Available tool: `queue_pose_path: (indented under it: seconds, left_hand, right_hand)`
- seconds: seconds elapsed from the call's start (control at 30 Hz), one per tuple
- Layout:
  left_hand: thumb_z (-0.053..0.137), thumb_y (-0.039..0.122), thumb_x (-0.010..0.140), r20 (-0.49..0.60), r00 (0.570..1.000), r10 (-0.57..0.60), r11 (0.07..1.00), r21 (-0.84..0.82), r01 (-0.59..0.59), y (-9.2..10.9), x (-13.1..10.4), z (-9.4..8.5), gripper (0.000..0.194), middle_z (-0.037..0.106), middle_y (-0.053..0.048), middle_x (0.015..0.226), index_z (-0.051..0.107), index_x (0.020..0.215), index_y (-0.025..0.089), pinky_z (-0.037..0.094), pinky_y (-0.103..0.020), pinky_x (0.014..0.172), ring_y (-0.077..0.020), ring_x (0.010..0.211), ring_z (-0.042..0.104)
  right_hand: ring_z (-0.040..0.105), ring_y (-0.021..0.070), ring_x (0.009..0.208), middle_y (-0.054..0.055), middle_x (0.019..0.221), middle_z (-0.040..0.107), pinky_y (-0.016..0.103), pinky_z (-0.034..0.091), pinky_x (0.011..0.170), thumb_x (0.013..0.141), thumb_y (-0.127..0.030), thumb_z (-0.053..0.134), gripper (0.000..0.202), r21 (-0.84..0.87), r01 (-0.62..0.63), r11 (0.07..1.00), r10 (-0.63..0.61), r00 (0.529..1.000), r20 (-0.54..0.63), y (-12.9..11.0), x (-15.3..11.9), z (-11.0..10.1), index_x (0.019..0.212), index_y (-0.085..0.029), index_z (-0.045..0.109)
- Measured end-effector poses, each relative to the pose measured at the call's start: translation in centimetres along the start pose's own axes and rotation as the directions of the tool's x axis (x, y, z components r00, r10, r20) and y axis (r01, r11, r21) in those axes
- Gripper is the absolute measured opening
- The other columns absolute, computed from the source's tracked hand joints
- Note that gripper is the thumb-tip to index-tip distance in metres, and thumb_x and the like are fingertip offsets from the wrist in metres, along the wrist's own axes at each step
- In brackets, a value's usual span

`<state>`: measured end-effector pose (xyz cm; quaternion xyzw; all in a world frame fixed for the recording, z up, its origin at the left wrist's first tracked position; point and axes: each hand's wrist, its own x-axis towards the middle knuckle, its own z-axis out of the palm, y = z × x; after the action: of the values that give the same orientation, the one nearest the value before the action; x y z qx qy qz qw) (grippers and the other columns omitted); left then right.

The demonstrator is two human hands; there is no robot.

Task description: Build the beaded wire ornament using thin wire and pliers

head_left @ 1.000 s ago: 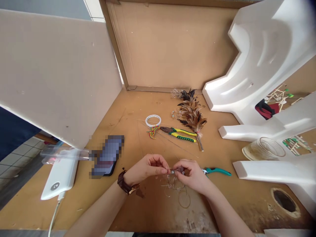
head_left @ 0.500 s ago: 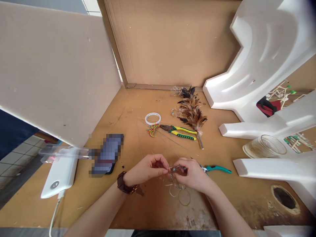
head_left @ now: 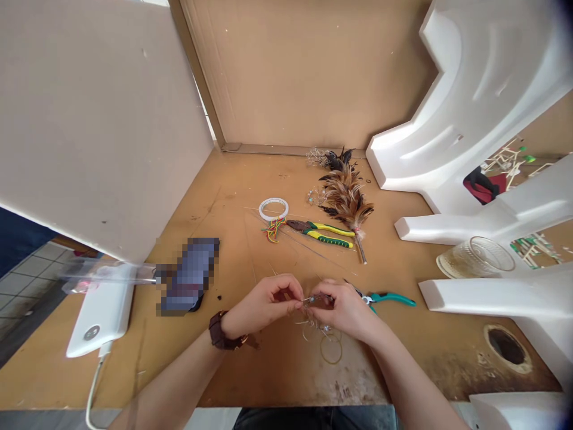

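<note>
Near the front middle of the table, my left hand, with a dark watch on its wrist, pinches the end of a thin wire. My right hand grips a small wire piece with beads, its fingertips close to those of my left hand. Loops of thin wire hang below the fingers, and a yellowish ring lies under them. Teal-handled pliers rest just right of my right hand. Beyond the hands are yellow-green pliers, a white ring and colourful threads.
A feather duster lies at the back beside tangled wire. To the left are a phone and a white power bank with a cable. A glass stands right, between white moulded arms. The table has a hole at right.
The whole view has shifted slightly. My fingertips remain together around the wire piece, with my right fingers turned a little.
</note>
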<state>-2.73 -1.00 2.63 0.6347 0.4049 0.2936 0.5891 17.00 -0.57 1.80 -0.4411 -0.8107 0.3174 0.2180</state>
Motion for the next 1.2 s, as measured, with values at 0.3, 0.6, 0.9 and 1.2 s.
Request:
queue_pose_path:
  seconds: [0.3, 0.6, 0.9, 1.2]
  left_hand:
    - [0.060, 0.028, 0.077, -0.103, 0.994, 0.042, 0.996, -0.068, -0.049, -1.7, 0.8, 1.0, 0.015, 0.058, -0.003, 0.078, 0.056, 0.075, 0.013, 0.043, -0.023, 0.064, -0.0111, 0.069, 0.054]
    - [0.062, 0.030, 0.074, -0.207, 0.977, -0.045, 0.988, -0.151, 0.013, -3.3, 1.7, 0.6, 0.018, 0.061, -0.002, 0.075, 0.054, 0.080, 0.014, 0.046, -0.026, 0.068, -0.0126, 0.072, 0.058]
    - [0.067, 0.033, 0.067, -0.275, 0.943, -0.186, 0.955, -0.274, 0.108, -2.8, 2.0, 0.1, 0.027, 0.059, 0.001, 0.067, 0.051, 0.073, 0.014, 0.047, -0.023, 0.056, -0.0145, 0.068, 0.062]
    - [0.069, 0.032, 0.066, -0.298, 0.934, -0.195, 0.944, -0.317, 0.096, -2.9, 2.1, 0.1, 0.025, 0.062, 0.000, 0.067, 0.053, 0.072, 0.014, 0.046, -0.022, 0.058, -0.0130, 0.066, 0.061]
  right_hand:
    - [0.050, 0.0102, 0.060, -0.002, 0.069, 0.055, 0.019, 0.036, 0.053, 0.071, -0.019, 0.059, 0.017, -0.095, -0.064, 0.993, 0.058, 0.997, -0.060, 1.6, 0.1, 0.8, 0.087, -0.023, 0.062]
    - [0.048, 0.0245, 0.100, 0.010, 0.112, 0.053, 0.039, 0.039, 0.084, 0.072, -0.020, 0.058, 0.050, -0.426, -0.001, 0.905, -0.086, 0.979, -0.187, 1.3, 0.3, 0.7, 0.121, -0.020, 0.046]
    - [0.053, 0.0196, 0.088, 0.008, 0.102, 0.057, 0.029, 0.039, 0.072, 0.080, -0.026, 0.051, 0.020, -0.498, 0.041, 0.866, -0.192, 0.948, -0.255, -0.5, -0.6, 0.8, 0.098, -0.020, 0.058]
    - [0.057, 0.0144, 0.058, 0.003, 0.087, 0.062, 0.026, 0.024, 0.046, 0.080, -0.029, 0.052, 0.020, -0.616, -0.064, 0.785, -0.014, 0.993, -0.121, -1.4, -0.6, 3.5, 0.099, -0.022, 0.054]
